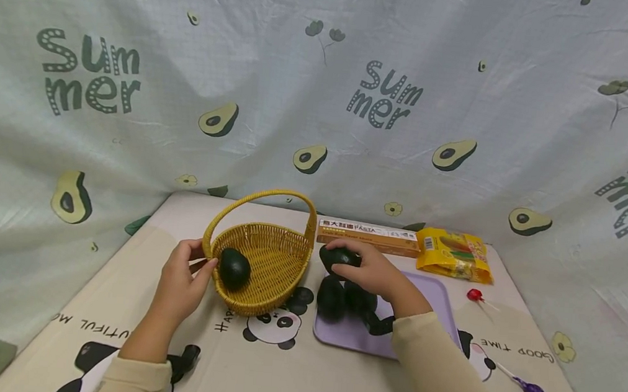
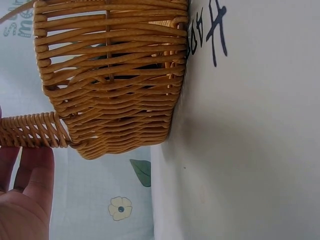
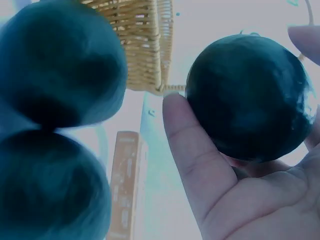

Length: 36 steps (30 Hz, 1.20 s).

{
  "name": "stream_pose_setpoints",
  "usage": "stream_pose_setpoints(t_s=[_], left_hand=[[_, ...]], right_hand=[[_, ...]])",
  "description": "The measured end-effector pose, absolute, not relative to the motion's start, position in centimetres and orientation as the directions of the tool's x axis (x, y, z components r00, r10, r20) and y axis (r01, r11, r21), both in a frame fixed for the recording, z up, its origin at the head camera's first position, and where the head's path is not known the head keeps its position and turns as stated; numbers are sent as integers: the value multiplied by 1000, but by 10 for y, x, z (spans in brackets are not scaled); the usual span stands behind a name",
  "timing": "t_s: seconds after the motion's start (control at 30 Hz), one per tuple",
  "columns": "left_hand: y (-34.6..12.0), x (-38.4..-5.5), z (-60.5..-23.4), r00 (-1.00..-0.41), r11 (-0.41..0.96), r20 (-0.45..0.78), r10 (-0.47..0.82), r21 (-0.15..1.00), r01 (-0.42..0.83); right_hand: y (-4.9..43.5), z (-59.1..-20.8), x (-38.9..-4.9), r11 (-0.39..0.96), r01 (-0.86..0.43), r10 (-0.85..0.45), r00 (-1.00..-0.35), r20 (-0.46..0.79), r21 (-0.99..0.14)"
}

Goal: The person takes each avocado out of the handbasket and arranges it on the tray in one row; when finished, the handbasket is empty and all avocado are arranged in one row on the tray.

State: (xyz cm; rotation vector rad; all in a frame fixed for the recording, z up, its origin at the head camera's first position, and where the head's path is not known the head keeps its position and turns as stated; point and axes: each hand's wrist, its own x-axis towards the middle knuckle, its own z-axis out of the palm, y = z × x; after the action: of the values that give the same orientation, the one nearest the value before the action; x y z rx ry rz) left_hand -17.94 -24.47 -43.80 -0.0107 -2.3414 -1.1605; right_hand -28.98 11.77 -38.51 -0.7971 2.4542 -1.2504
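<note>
My left hand (image 1: 183,281) grips the left base of the arched handle on a yellow wicker basket (image 1: 275,280). In the left wrist view, fingers (image 2: 37,172) lie against the woven handle (image 2: 35,131). One dark green avocado (image 1: 234,269) sits in the basket, near that hand. My right hand (image 1: 374,271) holds another dark avocado (image 1: 338,258) above the back left of a lilac tray (image 1: 357,343); the right wrist view shows this held avocado (image 3: 250,97) between thumb and fingers. Below it, two more avocados (image 1: 331,298) rest side by side on the tray.
Behind the tray lies a pasta box (image 1: 369,238), with a yellow snack bag (image 1: 454,255) to its right. A red lollipop (image 1: 475,295) and a purple lollipop (image 1: 532,391) lie on the right side of the table. A printed curtain (image 1: 278,93) hangs behind.
</note>
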Motion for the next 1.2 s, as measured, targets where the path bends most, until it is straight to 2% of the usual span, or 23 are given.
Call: stream_pose_setpoints(t_s=[0.63, 1.0, 1.2], left_hand=[[-246, -180, -439, -850, 644, 481, -215, 724, 247], [-244, -181, -438, -850, 640, 480, -219, 728, 246], [-243, -181, -438, -855, 638, 468, -224, 734, 234]], right_hand=[[167, -398, -279, 539, -332, -432, -898, 84, -775], [189, -414, -275, 585, -216, -309, -951, 32, -782], [197, -421, -272, 575, -202, -292, -956, 32, -792]])
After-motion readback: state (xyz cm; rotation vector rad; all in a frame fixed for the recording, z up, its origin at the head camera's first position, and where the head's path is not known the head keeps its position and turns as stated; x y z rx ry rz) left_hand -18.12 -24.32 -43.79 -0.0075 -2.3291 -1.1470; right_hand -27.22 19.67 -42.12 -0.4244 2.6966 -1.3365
